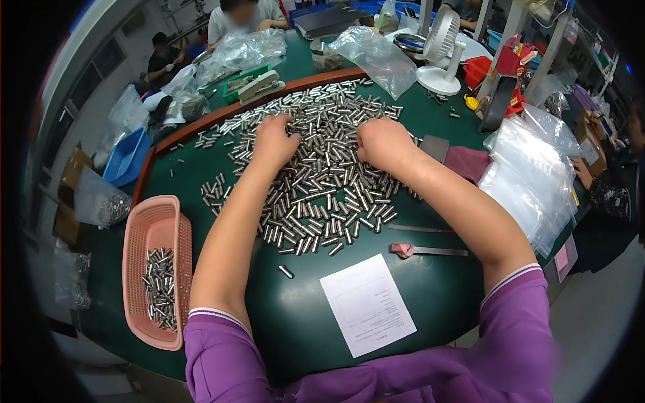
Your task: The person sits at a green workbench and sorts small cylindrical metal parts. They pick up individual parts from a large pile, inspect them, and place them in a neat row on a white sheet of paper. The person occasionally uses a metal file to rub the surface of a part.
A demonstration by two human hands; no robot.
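ON GREEN BENCH: LOOSE PINS, SPILL/MIX-UP RISK

Green bench top (295, 336): red-brown rail (195, 126) along far edge & L side; none seen nr person. Pins swept hard this way could poss. roll off.

Metal-pin pile (326, 178): bench ctr, b/w & below both hands, jumbled, reaching toward far rail. Overspill likely if raked fast; outer pins already scattered L.

Pink basket (158, 232): L of person, part-filled w/ similar pins (161, 289). Mix-up poss. if lots differ (can't tell). L forearm close by; elbow knock could tip it.

Printed sheet (369, 305): flat, nearest person; sleeve drag could shift it.

L hand (274, 142): at pile's L side, fingers curled down, thumb apart. R hand (384, 142): opp. side, fingers folded in, tips hidden. Can't tell if either pinches a pin. Both bare; nick poss. if burrs (unverified).

Metal strip w/ pink-wrapped end (437, 251): nr R forearm, knock risk.

Lone pin (286, 271): apart from pile, person's side; easily missed, hence count error.
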